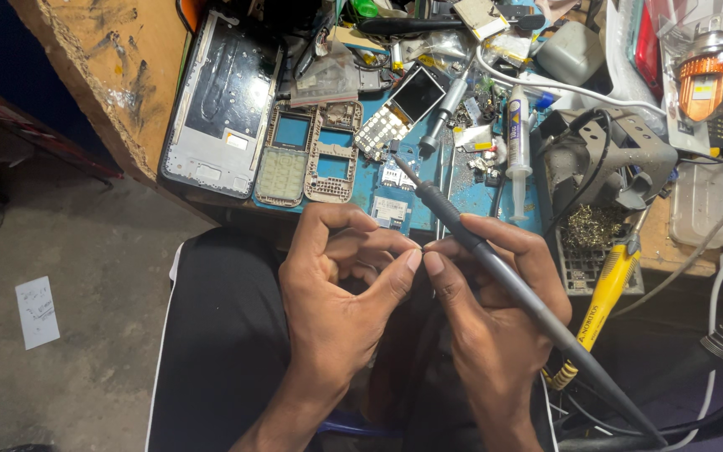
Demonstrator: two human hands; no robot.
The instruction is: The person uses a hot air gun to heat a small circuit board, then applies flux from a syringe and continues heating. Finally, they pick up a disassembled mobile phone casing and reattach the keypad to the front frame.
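I sit over a rough grey concrete floor (85,335), stained and dusty. A scrap of white paper (37,311) lies on it, well to the left of my knee. Above the paper, the wooden bench (119,67) juts out, its bare top scuffed with dark marks and its edge chipped and ragged. To the right of that bare wood the bench carries a blue mat (470,197) under a clutter of parts. Left of the bench the space drops into deep shadow, with a reddish board (35,130) slanting along the floor's edge. The light is dim and falls brightest on the bench top.
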